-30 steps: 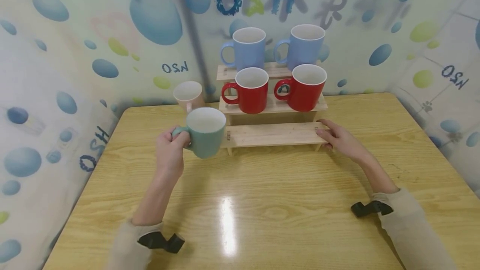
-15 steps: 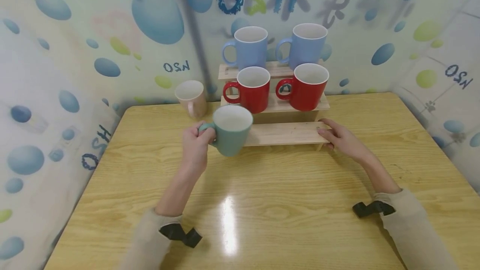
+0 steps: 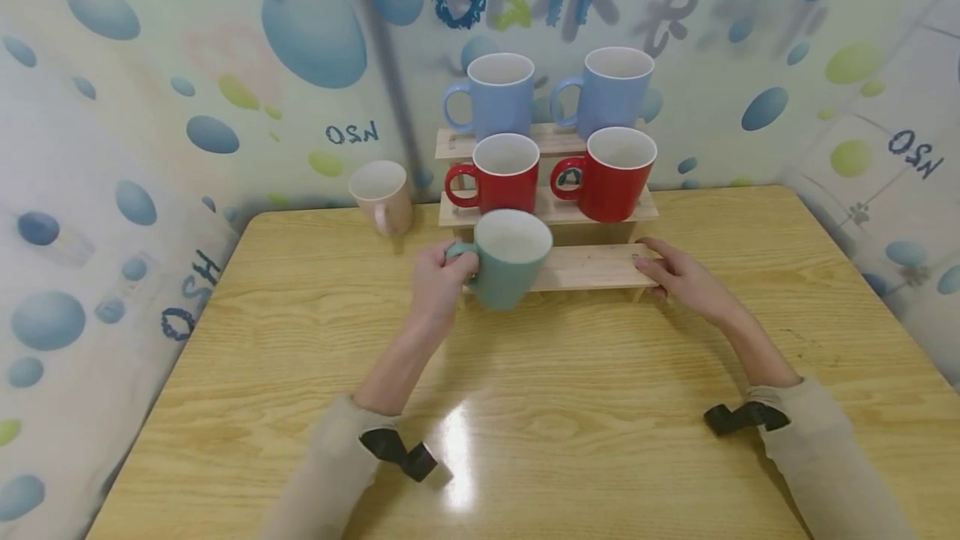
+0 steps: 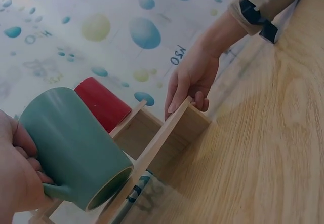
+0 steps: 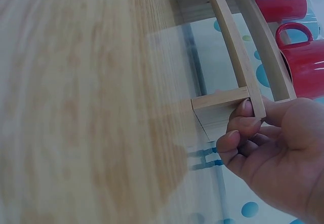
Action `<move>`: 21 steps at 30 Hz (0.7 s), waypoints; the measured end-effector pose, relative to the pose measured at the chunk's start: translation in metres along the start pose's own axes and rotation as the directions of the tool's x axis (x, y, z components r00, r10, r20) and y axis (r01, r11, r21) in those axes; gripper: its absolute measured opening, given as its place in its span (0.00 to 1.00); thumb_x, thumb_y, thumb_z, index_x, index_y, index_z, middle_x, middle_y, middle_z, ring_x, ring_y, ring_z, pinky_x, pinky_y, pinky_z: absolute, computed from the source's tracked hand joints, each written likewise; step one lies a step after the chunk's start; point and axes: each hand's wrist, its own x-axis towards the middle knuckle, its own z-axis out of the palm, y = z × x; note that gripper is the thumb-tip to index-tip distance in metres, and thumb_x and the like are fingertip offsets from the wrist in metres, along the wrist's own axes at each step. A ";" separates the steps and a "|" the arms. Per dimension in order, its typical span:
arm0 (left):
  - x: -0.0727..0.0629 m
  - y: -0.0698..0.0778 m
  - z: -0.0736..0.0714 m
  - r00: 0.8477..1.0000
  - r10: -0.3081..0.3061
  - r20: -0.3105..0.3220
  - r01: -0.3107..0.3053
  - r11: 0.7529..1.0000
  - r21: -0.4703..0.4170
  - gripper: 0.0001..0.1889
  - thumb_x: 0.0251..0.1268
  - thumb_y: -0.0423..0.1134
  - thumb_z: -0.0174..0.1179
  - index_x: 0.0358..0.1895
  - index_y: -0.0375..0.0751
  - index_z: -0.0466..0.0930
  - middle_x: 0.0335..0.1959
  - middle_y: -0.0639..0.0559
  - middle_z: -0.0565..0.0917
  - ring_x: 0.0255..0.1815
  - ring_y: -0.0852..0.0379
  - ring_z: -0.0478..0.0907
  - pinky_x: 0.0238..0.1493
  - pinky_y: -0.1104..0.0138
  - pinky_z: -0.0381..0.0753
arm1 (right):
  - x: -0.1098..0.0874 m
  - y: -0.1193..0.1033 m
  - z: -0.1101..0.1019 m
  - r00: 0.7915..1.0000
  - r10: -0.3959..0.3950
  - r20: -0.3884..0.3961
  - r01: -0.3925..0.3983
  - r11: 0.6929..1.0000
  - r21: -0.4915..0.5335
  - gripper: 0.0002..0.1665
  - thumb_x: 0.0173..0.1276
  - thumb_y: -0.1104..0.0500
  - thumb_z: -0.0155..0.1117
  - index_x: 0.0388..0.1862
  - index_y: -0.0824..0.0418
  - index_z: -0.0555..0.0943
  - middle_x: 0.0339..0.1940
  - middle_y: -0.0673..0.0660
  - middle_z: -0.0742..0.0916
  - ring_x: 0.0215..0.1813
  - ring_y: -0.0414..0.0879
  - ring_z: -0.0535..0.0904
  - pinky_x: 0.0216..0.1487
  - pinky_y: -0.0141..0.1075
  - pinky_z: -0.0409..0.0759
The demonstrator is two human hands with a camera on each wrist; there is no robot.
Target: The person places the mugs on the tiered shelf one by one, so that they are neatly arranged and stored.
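Observation:
My left hand (image 3: 437, 286) grips the handle of a green mug (image 3: 512, 265), held upright with a slight tilt at the left part of the rack's lowest board (image 3: 592, 267). In the left wrist view the base of the green mug (image 4: 76, 148) is close to the board's edge; I cannot tell whether it touches. The thumb and fingers of my right hand (image 3: 686, 280) pinch the right end of that board. Two red mugs (image 3: 618, 188) stand on the middle tier and two blue mugs (image 3: 501, 105) on the top one, handles pointing left.
A pale pink mug (image 3: 390, 202) stands on the wooden table (image 3: 570, 407), left of the rack, its handle toward me. Behind the rack rises a wall (image 3: 225, 40) patterned with blue and green ovals. More patterned wall flanks the table on both sides.
My left hand has carried the green mug rightward, from beside the rack's left end to the left part of the lowest board. My right hand has stayed on the board's right end.

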 end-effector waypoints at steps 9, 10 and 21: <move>0.004 -0.005 0.021 0.998 -0.016 0.061 0.013 0.998 0.061 0.17 0.57 0.25 0.50 0.16 0.43 0.57 0.14 0.56 0.55 0.19 0.58 0.51 0.28 0.67 0.57 | 0.002 0.003 0.000 1.000 0.009 0.004 -0.009 1.000 -0.009 0.36 0.83 0.55 0.46 0.78 0.73 0.51 0.27 0.57 0.71 0.29 0.45 0.71 0.33 0.36 0.72; 0.004 -0.006 0.024 0.998 -0.012 0.068 0.008 0.998 0.065 0.17 0.58 0.25 0.51 0.16 0.43 0.57 0.14 0.56 0.56 0.19 0.58 0.51 0.28 0.67 0.57 | 0.003 0.003 -0.001 1.000 0.011 0.002 -0.011 1.000 -0.013 0.35 0.83 0.55 0.46 0.78 0.73 0.51 0.27 0.57 0.72 0.29 0.45 0.72 0.33 0.36 0.72; 0.011 -0.018 0.053 0.989 0.022 0.143 -0.026 0.999 0.028 0.18 0.57 0.23 0.51 0.15 0.43 0.57 0.14 0.55 0.57 0.19 0.58 0.52 0.28 0.68 0.57 | 0.001 0.002 0.000 1.000 -0.006 -0.002 0.005 1.000 -0.028 0.36 0.83 0.54 0.47 0.78 0.73 0.52 0.28 0.57 0.72 0.29 0.46 0.72 0.34 0.36 0.73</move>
